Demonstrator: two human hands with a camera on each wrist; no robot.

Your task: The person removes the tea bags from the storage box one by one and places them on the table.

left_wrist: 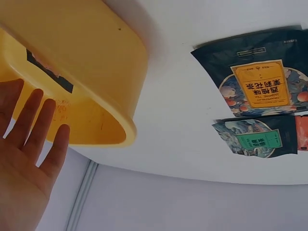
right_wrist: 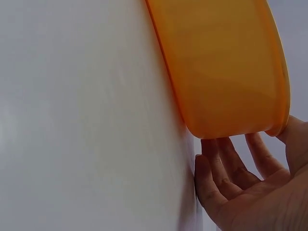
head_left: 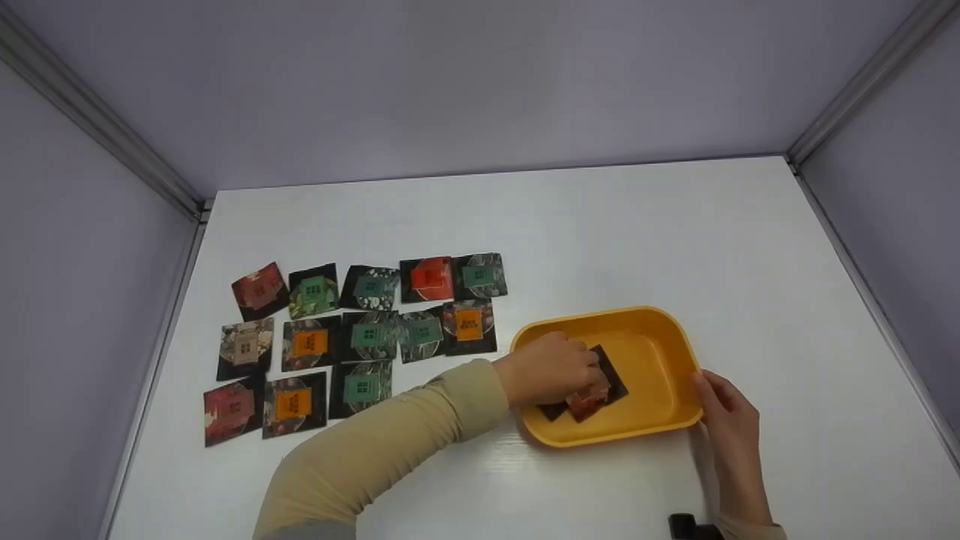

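My left hand [head_left: 551, 367] is inside the yellow plastic tub [head_left: 656, 345], over a small pile of tea sachets [head_left: 613, 375] that it partly covers. In the left wrist view its fingers [left_wrist: 32, 118] look straight and spread, and the thumb is out of sight. A reddish sachet [head_left: 588, 405] shows just below the fingertips in the head view. My right hand [head_left: 731, 420] holds the tub by its right end. The right wrist view has the thumb at the rim and the other fingers [right_wrist: 226, 161] bent along the outer wall [right_wrist: 221, 86].
Left of the tub, several dark tea sachets [head_left: 370, 336] lie in three rough rows on the white table [head_left: 637, 232], with green, orange or red labels. Some overlap at their edges. Pale walls [head_left: 480, 90] stand behind and at both sides.
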